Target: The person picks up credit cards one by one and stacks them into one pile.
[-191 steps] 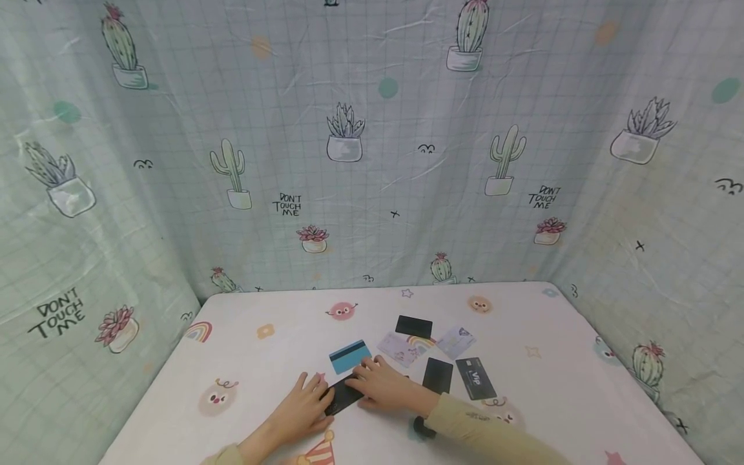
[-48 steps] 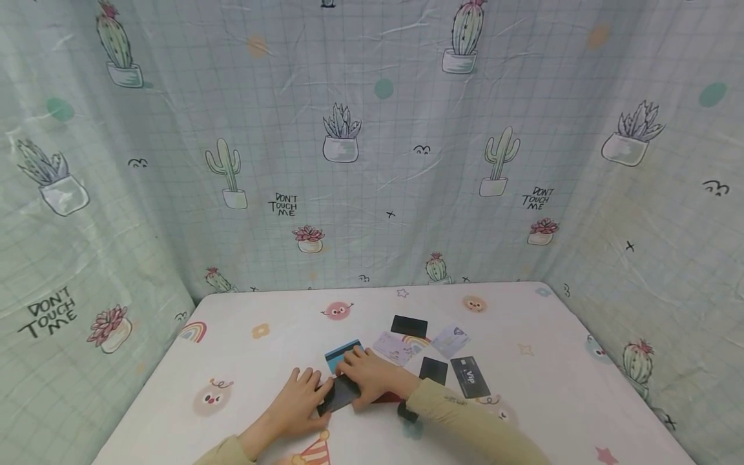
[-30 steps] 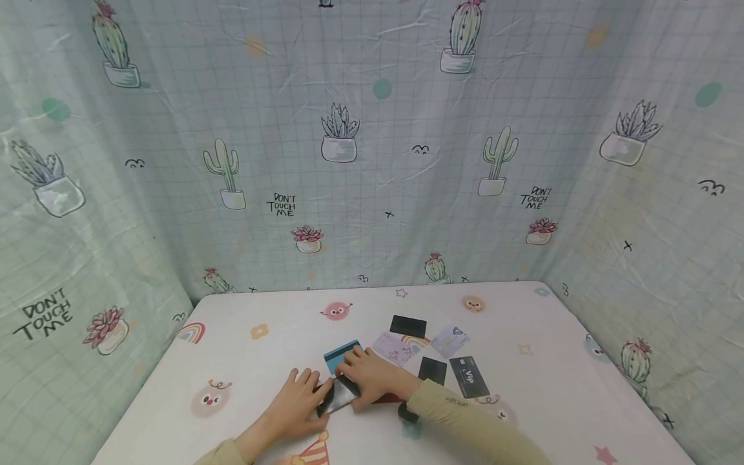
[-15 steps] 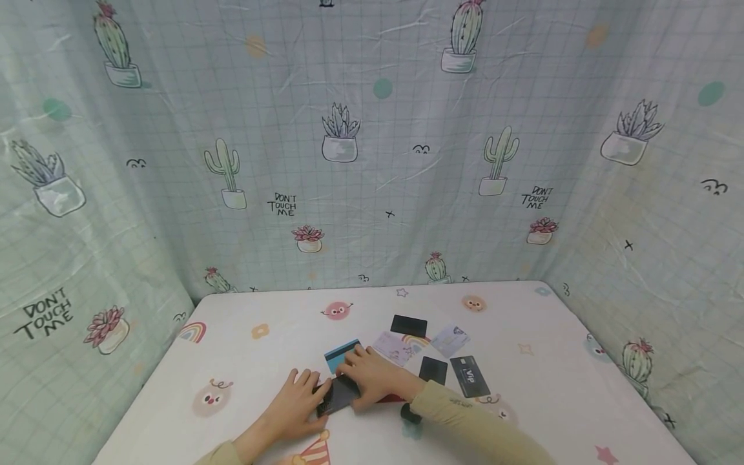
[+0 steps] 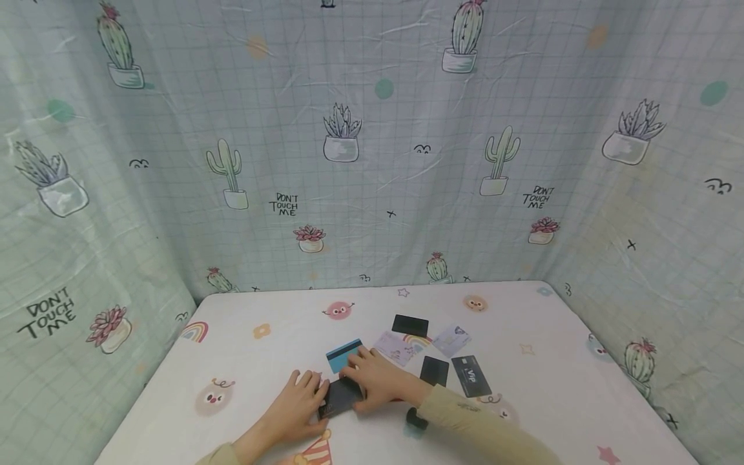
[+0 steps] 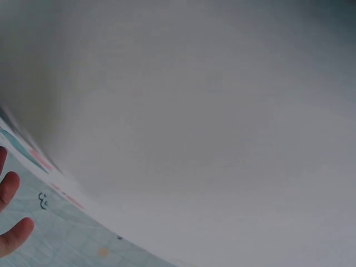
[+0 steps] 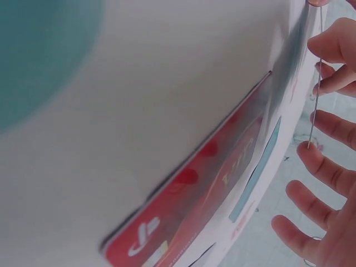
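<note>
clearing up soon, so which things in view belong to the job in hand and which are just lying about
In the job:
left hand
right hand
held black card

Seemingly just lying about:
blue striped card
red card
left lavender card
right lavender card
rear black card
nearer black card
dark VIP card

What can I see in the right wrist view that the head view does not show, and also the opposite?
Only the right wrist view shows the white mark on the red card clearly, and the held dark card as a thin edge.

Only the head view shows the grey card with readable "Vip" lettering, and both beige sleeves.

Both share the right hand, the dark card, the white table surface and the patterned curtain.
</note>
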Tool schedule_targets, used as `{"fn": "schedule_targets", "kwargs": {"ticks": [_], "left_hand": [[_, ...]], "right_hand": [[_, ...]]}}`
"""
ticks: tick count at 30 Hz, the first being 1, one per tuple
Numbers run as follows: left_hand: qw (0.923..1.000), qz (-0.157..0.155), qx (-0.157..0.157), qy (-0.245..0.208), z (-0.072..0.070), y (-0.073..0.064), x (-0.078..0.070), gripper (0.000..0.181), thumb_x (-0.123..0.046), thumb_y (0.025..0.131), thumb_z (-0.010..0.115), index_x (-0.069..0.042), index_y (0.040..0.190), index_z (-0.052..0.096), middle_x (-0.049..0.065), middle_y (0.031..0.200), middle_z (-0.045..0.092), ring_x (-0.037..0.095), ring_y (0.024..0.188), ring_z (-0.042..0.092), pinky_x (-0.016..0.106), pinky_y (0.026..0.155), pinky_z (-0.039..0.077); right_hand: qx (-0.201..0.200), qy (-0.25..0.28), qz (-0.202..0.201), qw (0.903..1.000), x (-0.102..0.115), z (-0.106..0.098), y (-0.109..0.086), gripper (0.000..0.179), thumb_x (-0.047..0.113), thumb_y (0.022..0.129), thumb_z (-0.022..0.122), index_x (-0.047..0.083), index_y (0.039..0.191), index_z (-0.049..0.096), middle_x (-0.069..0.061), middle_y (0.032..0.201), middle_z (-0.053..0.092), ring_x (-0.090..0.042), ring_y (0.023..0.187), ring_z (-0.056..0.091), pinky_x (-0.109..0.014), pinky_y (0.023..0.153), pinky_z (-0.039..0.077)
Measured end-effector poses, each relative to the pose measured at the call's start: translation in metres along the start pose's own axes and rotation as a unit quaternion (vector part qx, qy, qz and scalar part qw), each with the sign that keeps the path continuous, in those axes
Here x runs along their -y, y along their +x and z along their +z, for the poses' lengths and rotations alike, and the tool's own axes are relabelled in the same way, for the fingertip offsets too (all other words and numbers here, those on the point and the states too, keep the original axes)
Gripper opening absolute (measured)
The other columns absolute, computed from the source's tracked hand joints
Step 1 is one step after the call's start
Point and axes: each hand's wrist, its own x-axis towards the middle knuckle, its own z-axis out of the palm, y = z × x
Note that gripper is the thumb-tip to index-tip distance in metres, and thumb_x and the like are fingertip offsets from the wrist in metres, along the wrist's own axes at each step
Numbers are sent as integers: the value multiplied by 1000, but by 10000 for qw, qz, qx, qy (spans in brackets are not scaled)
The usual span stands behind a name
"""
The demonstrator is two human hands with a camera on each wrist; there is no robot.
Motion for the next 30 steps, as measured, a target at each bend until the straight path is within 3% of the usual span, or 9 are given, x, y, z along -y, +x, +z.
{"fn": "schedule_targets", "kwargs": {"ticks": [10, 18, 30], "left_hand": [[9994, 174, -307, 32, 0, 2, -2, 63, -59, 73, 53, -9, 111, 56, 6, 100, 53, 22, 95, 47, 45, 82, 36], [9988, 201, -455, 10, 0, 6, -5, 58, -60, 69, 55, -12, 101, 53, 3, 95, 51, 20, 91, 45, 44, 80, 36], [9992, 226, -317, -71, -5, 11, -10, 56, -61, 71, 55, -14, 102, 53, 0, 89, 49, 19, 88, 44, 42, 79, 36]], "right_hand": [[-345, -20, -63, 9994, -1, 4, -10, 57, 56, 70, 60, 28, 118, 49, 8, 100, 47, -10, 89, 35, -23, 71, 31], [-332, 295, 75, 9990, -1, 3, -18, 54, 54, 70, 60, 29, 118, 48, 9, 103, 48, -8, 89, 36, -23, 73, 30], [-533, 324, 49, 9980, -1, 4, -31, 53, 52, 71, 60, 28, 117, 49, 10, 100, 47, -7, 86, 35, -21, 71, 30]]}}
